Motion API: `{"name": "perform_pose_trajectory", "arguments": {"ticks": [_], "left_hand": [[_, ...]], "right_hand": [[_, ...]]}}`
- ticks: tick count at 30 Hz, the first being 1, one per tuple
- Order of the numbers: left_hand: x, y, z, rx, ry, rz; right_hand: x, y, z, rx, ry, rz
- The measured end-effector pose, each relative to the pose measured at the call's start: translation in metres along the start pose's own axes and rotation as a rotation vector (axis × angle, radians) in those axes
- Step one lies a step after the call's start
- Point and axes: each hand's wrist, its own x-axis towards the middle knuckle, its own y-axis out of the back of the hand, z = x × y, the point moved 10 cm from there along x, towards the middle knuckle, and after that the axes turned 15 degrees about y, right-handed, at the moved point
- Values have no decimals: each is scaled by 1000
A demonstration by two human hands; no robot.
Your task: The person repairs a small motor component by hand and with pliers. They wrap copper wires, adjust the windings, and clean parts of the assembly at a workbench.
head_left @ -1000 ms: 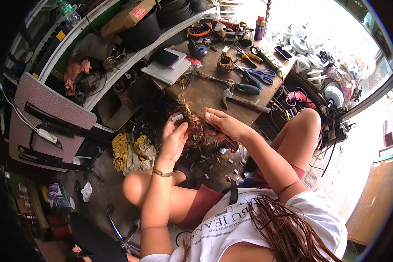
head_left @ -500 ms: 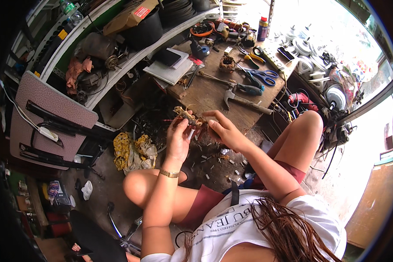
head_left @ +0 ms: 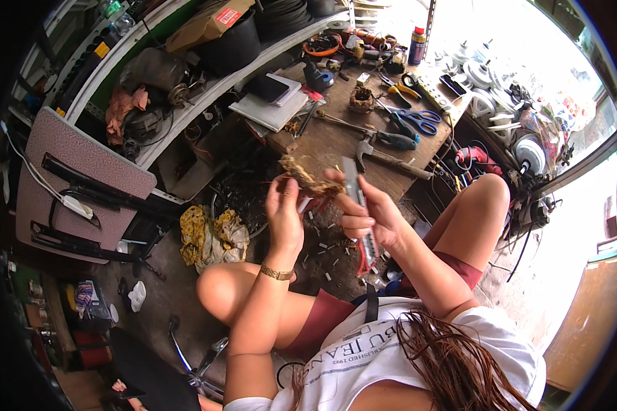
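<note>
My left hand [head_left: 284, 218] is closed on a ragged coil of copper windings [head_left: 299, 175], brown and tan with loose strands. A short white piece shows just below its fingers. In my right hand [head_left: 382, 218] is a utility knife [head_left: 352, 179], upright, its silver part pointing away from me and its red end sticking out below the fist. The coil's right end meets the right fingers and the knife. Motion blurs that contact, and I cannot tell whether the blade touches the windings.
The wooden workbench [head_left: 322, 147] ahead holds a claw hammer [head_left: 391, 159], blue-handled scissors [head_left: 421, 122], pliers [head_left: 397, 96], a spray can [head_left: 417, 46] and another brown coil part [head_left: 361, 99]. Small white pieces litter the floor below. A stained yellow cloth [head_left: 214, 236] lies left.
A utility knife now shows in my right hand, which has turned and closed around it. The coil is still held by the left hand and has tilted slightly.
</note>
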Motion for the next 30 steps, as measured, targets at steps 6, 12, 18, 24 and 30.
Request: {"name": "perform_pose_trajectory", "arguments": {"ticks": [6,12,18,24,30], "left_hand": [[6,11,9,91,-80,6],[1,-11,3,85,-11,-113],[-5,-19,2,161,40,-197],[-3,-19,4,210,36,-235],[-5,-18,2,255,0,-216]], "right_hand": [[5,-3,-23,-1292,53,-4],[14,-28,-36,-2176,322,-73],[18,-41,-37,-2399,353,-231],[17,-40,-40,-2460,252,-293],[11,-46,-35,-2517,393,-246]]}}
